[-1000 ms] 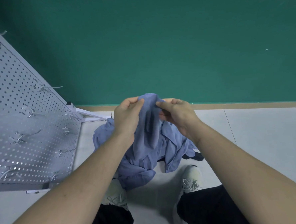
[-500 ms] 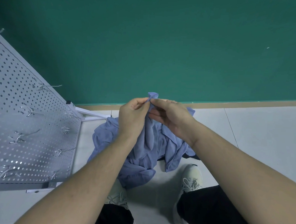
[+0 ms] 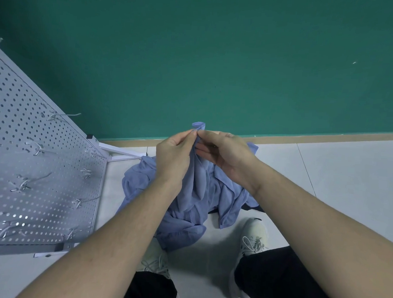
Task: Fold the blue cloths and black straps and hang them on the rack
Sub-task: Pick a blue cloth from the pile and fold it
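A blue cloth [image 3: 195, 183] hangs in front of me, bunched at its top. My left hand [image 3: 174, 154] and my right hand [image 3: 223, 152] both pinch that top edge, fingertips nearly touching, with a small fold poking up above them. Beneath it a heap of more blue cloths [image 3: 143, 182] lies on the floor. A bit of black strap [image 3: 254, 208] shows under the heap's right side; the rest is hidden. The white pegboard rack [image 3: 58, 168] with metal hooks stands at my left.
The green wall [image 3: 218, 69] with a tan skirting strip rises just behind the heap. My two white shoes [image 3: 253, 238] stand on the pale tiled floor [image 3: 350, 181] below the cloths. The rack's white foot [image 3: 121, 152] juts out toward the heap.
My hands have come together from a spread grip, gathering the cloth's top edge into one pinched bunch. The cloth hangs narrower than before.
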